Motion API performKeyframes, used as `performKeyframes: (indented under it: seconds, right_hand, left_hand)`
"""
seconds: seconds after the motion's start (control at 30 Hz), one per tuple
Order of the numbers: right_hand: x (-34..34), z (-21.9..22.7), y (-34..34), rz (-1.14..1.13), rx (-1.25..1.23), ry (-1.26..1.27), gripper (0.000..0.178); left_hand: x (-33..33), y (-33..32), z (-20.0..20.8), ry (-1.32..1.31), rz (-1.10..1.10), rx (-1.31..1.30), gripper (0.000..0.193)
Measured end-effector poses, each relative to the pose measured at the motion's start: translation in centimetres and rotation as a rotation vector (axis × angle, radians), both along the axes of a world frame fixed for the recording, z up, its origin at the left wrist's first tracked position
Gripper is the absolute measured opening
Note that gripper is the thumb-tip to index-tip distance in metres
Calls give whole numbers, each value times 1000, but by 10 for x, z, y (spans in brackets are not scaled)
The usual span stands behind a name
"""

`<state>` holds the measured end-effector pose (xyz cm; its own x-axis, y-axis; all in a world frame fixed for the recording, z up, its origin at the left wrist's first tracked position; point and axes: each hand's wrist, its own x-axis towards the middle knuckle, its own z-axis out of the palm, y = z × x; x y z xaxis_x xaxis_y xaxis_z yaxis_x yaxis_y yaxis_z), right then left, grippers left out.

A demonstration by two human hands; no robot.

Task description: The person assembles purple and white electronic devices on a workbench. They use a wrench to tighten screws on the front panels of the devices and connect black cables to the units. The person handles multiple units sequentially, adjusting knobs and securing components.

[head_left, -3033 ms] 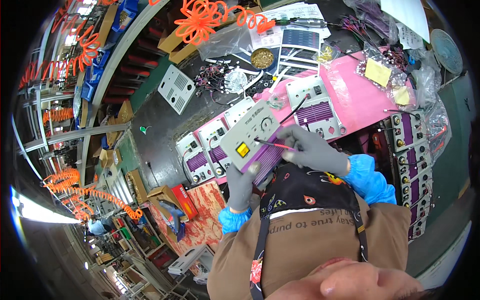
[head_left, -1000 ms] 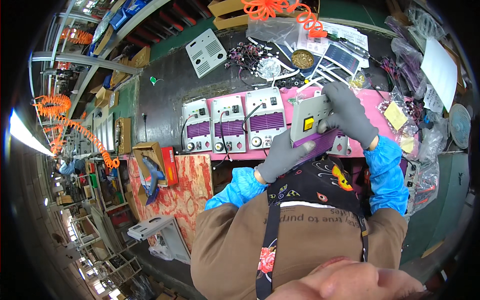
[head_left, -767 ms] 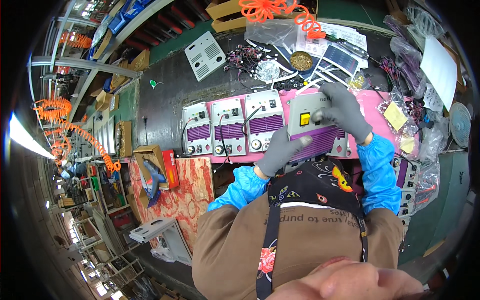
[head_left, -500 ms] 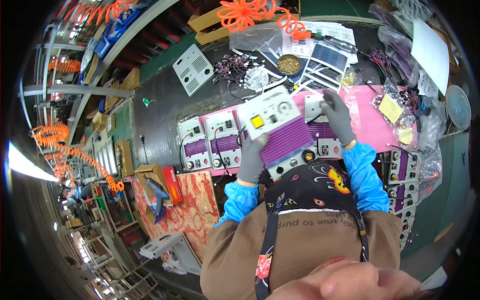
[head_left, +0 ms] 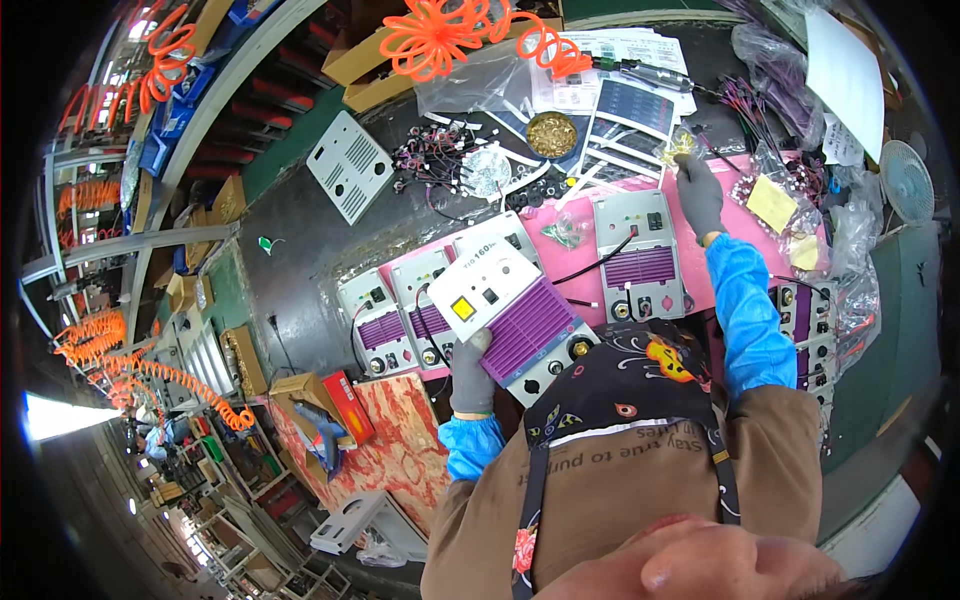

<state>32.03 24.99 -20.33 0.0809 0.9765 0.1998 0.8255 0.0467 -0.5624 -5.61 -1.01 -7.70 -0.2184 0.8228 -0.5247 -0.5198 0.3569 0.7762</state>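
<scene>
My left hand (head_left: 473,375), in a grey glove, grips the lower left edge of a front panel (head_left: 522,335), which has a white top, purple grille, yellow square and round knobs. The panel is tilted, its lower end close to my apron. My right hand (head_left: 700,195), also gloved, reaches out past a second panel (head_left: 640,265) on the pink sheet. Its fingers are drawn together at a small heap of yellow pieces (head_left: 680,150); what lies between them is too small to make out. Left of the held panel lie similar purple-grilled panels (head_left: 380,325) with cables.
A pink sheet (head_left: 705,275) covers the bench's front. Behind are a dish of brass-coloured parts (head_left: 551,134), a wire bundle (head_left: 430,160), a grey slotted plate (head_left: 350,168) and a screwdriver-like tool (head_left: 640,72) on an orange coiled hose (head_left: 435,40). Bagged parts (head_left: 775,205) lie right.
My right hand has left the held panel's upper right side and moved out to the yellow pieces. The held panel has shifted left and down in my left hand, uncovering the panel on the right.
</scene>
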Motion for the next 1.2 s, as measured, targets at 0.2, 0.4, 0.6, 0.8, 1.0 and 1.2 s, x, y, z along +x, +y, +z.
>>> performKeyframes:
  seconds: [0.2,0.4,0.6,0.8,1.0,1.2]
  right_hand:
    - [-12,10,14,27,-92,-311,28]
    - [-20,3,16,270,59,-516,31]
    - [-14,9,22,267,71,-375,25]
    - [1,47,-4,-34,-206,816,14]
    - [-3,98,-66,563,26,334,20]
    - [-42,105,-106,373,-607,1076,32]
  left_hand:
    - [4,7,3,-3,49,0,66]
    - [5,17,4,-30,63,-39,66]
    - [12,29,19,24,32,-24,66]
    - [9,27,9,33,7,-19,62]
    - [13,24,18,-144,-21,-41,52]
    - [35,36,-2,-94,-72,188,51]
